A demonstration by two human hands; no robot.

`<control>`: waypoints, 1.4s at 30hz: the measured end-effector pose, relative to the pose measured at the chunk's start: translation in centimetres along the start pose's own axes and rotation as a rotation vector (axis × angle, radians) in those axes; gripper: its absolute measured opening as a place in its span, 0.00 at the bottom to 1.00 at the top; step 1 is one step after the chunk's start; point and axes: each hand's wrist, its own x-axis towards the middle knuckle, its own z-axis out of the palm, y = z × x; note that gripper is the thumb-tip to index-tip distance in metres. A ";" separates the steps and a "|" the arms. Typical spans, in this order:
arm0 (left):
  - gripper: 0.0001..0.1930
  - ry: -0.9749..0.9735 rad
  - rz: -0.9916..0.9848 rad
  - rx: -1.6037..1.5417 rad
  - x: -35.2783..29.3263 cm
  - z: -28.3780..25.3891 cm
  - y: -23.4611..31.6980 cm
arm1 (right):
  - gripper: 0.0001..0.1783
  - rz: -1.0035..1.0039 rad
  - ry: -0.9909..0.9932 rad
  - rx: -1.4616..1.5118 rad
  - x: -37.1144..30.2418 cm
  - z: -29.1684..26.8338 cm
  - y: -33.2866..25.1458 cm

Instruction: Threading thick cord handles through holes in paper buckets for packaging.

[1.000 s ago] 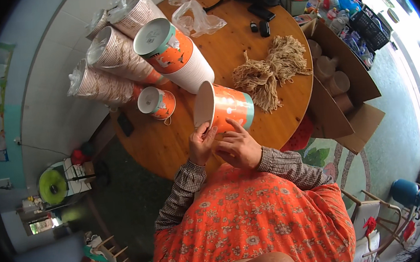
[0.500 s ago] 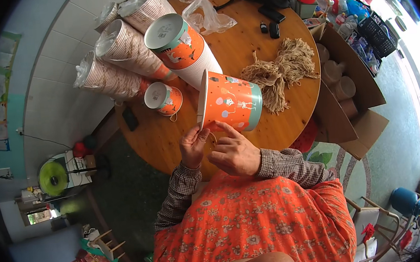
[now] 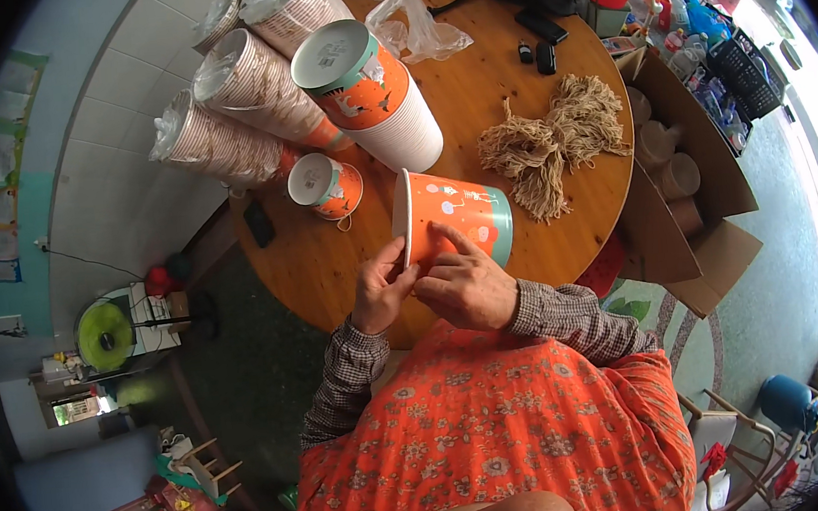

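An orange paper bucket (image 3: 458, 207) with a teal base band and a white rim lies on its side in front of me, over the table's near part. The thumb and fingers of my left hand (image 3: 382, 285) close on its rim at the lower left. My right hand (image 3: 472, 287) is against the lower wall, its index finger stretched along the printed side and the other fingers curled. What sits under those curled fingers is hidden. A small orange bucket (image 3: 336, 196) with a cord loop stands to the left. Beyond it rises an upside-down stack of larger buckets (image 3: 386, 126).
Bagged stacks of paper buckets (image 3: 258, 89) lean at the far left of the round wooden table (image 3: 473, 94). Bundles of beige cord (image 3: 555, 140) lie to the right. An open cardboard box (image 3: 700, 186) holding buckets stands beside the table. A dark phone (image 3: 258, 222) lies near the left edge.
The bucket has turned about its axis, so its printed figures sit higher, and it has dropped slightly. My right index finger has slid further onto its wall. The whole view has shifted a little.
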 end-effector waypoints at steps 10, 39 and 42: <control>0.31 -0.127 0.028 -0.127 0.1 -0.4 0.8 | 0.05 0.042 0.011 0.141 -0.3 -0.6 -0.2; 0.15 0.133 0.742 1.203 0.7 3.0 0.4 | 0.03 0.112 -0.047 0.177 -3.9 2.3 0.7; 0.15 0.152 0.622 1.138 0.4 2.8 1.1 | 0.03 0.117 -0.006 0.137 -3.8 1.8 0.8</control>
